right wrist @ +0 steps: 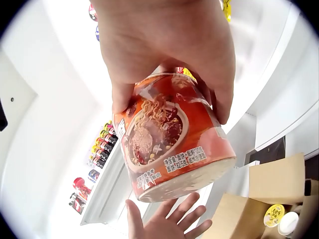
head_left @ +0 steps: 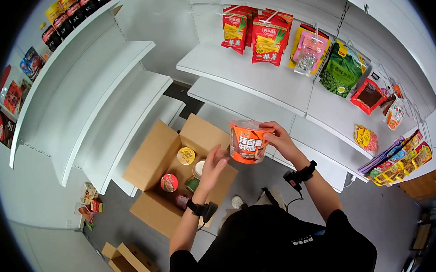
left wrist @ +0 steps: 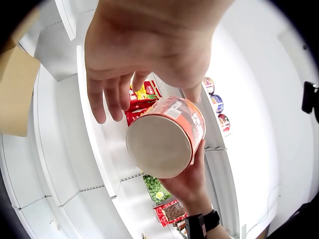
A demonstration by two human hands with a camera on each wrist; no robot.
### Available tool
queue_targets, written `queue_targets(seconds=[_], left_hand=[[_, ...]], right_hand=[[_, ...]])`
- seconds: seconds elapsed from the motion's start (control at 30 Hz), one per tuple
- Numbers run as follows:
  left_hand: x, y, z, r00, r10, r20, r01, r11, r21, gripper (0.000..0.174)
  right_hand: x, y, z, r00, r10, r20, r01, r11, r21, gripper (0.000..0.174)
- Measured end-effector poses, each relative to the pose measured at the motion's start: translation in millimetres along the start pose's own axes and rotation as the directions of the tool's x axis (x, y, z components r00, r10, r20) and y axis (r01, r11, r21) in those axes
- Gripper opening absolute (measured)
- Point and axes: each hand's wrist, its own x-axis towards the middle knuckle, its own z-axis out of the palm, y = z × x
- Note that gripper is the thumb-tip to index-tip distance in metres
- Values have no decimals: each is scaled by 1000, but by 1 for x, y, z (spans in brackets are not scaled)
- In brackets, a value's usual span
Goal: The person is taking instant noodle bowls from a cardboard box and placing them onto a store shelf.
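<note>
My right hand (head_left: 280, 138) grips an orange instant noodle cup (head_left: 247, 143) near its top, thumb and fingers around its sides in the right wrist view. The cup, wrapped in clear film, is held up in front of the lower shelves. Its pale base (left wrist: 158, 146) faces the left wrist camera. To the left of the cup, my left hand (head_left: 213, 166) is apart from it, fingers extended and holding nothing. Below that hand stands an open cardboard box (head_left: 148, 164) with several cups inside, among them a yellow-lidded cup (head_left: 185, 156) and a red-lidded cup (head_left: 169, 183).
Red snack bags (head_left: 267, 40) hang above the white shelf (head_left: 254, 72) ahead, with a green snack bag (head_left: 342, 69) farther right. Bare tiered shelves (head_left: 112, 99) stand at the left. Another open carton (head_left: 128, 266) sits on the floor at lower left.
</note>
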Motion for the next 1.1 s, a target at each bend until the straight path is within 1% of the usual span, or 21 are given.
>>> queue_targets(seconds=[0.13,0.2,0.3,0.43,0.5,0.6,0.67,0.77,0.93,1.03,1.1], left_hand=[[-12,8,-17,994,2,-105,-6,999,-39,51],[-17,10,-22,991,20,-131,-26,999,-48,48],[-22,12,-26,988,35,-154,-40,999,-28,44],[-21,12,-22,987,36,-155,-41,999,-28,43],[-17,13,-18,988,52,-148,-56,998,-26,42],[-11,15,-6,988,74,-137,-76,997,-12,42],[-7,16,3,988,84,-130,-83,996,13,42],[-5,22,20,991,79,-112,-81,997,-15,42],[-3,24,40,986,117,-116,-120,992,-24,40],[-1,23,53,983,136,-122,-139,990,-16,39],[1,24,65,981,142,-131,-144,990,-4,39]], right_hand=[[3,-9,2,999,-34,-8,34,999,-40,43],[4,-18,5,999,-42,-10,42,998,-43,43],[5,-26,0,998,-56,37,60,991,-116,47],[-3,-43,-8,995,-100,19,102,982,-157,46],[-9,-55,-12,992,-126,11,126,978,-167,45],[-21,-77,-17,988,-154,-34,150,984,-100,40],[-24,-83,-29,982,-184,-44,178,977,-114,40],[-31,-99,-44,969,-244,-43,236,962,-133,40],[-53,-148,-68,932,-361,-27,354,924,-143,40],[-66,-176,-90,926,-375,-39,360,910,-205,40],[-76,-196,-99,908,-418,-36,402,891,-209,40]])
